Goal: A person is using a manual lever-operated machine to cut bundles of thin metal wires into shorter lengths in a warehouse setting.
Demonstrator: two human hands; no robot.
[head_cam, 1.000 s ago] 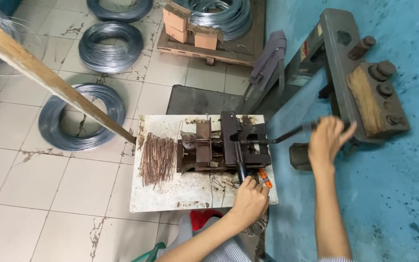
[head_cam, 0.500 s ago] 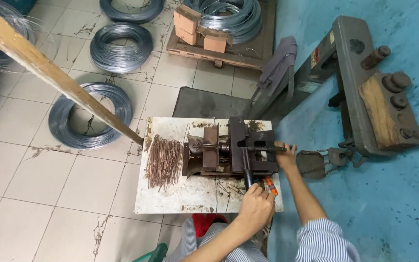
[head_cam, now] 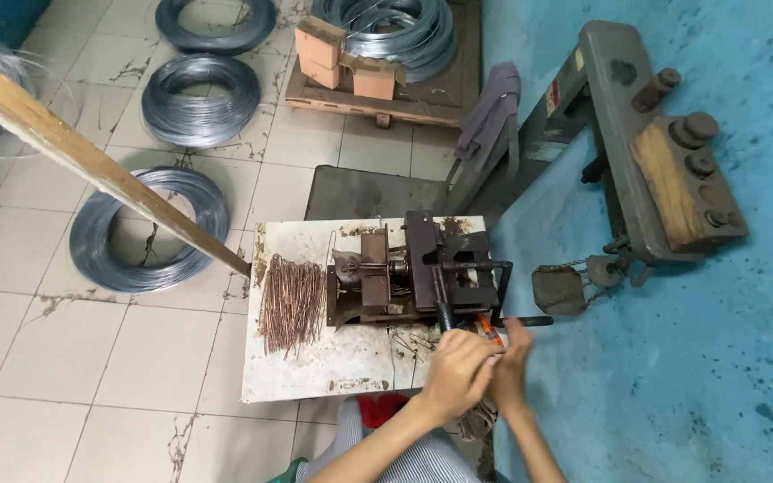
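A dark metal bending jig (head_cam: 409, 277) is bolted on a small white worn table (head_cam: 315, 367). A pile of short rusty-brown wire pieces (head_cam: 290, 302) lies on the table to the jig's left. My left hand (head_cam: 456, 371) is curled at the lower end of the jig's black lever handle (head_cam: 443, 313), at the table's front right corner. My right hand (head_cam: 512, 358) presses against the left one, fingertips near an orange-handled tool (head_cam: 488, 329) and a black horizontal rod (head_cam: 534, 320). What lies between the fingers is hidden.
A long wooden beam (head_cam: 91, 165) slants in from the upper left to the table's left edge. Coils of grey wire (head_cam: 149, 228) lie on the tiled floor. A heavy grey machine (head_cam: 646, 152) stands on the blue floor at right, and a pallet with boxes (head_cam: 351, 67) at the back.
My right hand left the long lever out at the right and came back to the table's front corner, meeting my left hand. The left hand stayed near the lever handle.
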